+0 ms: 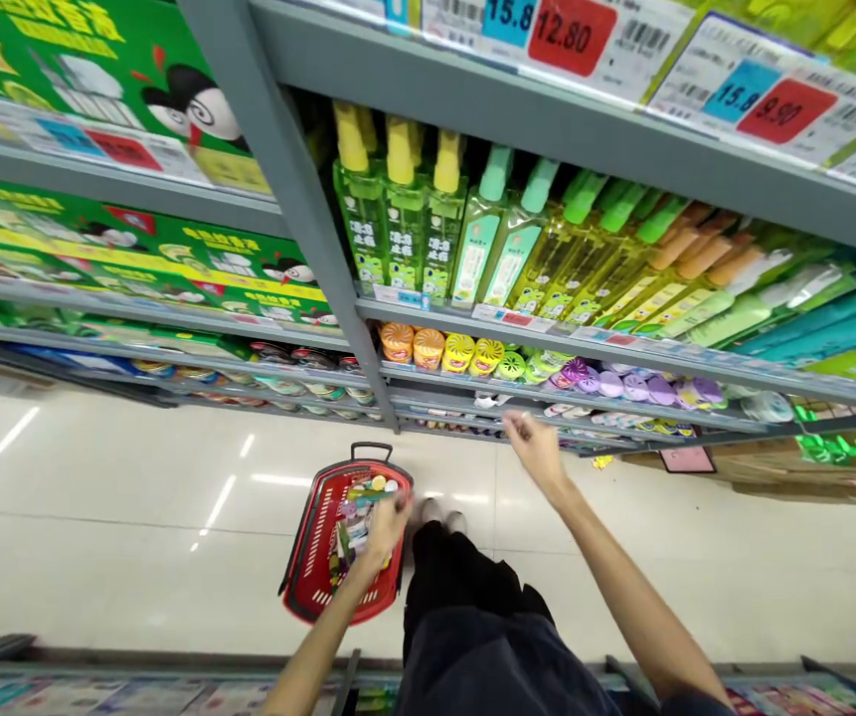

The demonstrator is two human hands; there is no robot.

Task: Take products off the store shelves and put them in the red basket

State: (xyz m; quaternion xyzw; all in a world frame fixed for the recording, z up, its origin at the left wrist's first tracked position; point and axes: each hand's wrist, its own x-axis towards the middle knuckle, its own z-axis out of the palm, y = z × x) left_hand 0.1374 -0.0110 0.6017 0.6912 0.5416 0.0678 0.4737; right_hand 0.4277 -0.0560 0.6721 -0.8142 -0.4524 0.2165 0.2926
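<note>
My left hand [389, 527] is over the red shopping basket [300, 557], its fingers closed and somewhat blurred. A thin teal item [375, 496] shows beside its fingertips; whether it is held or lies in the basket I cannot make out. Several small packages, including green bottles [335, 567], lie inside the basket. My right hand [536, 449] is raised in front of the lower shelves, its fingers curled in with nothing visible in them. Nearest to it are white items [491, 400] on a low shelf, below a row of orange, yellow, green and purple round-lidded containers [459, 351].
Spray bottles [405, 219] in green and yellow fill the shelf above, under price labels [573, 35]. Green boxes [234, 264] stack left of the grey upright [308, 199]. Cardboard boxes [756, 462] stand at right on the tiled floor [136, 477]. Another shelf edge [174, 661] runs behind me.
</note>
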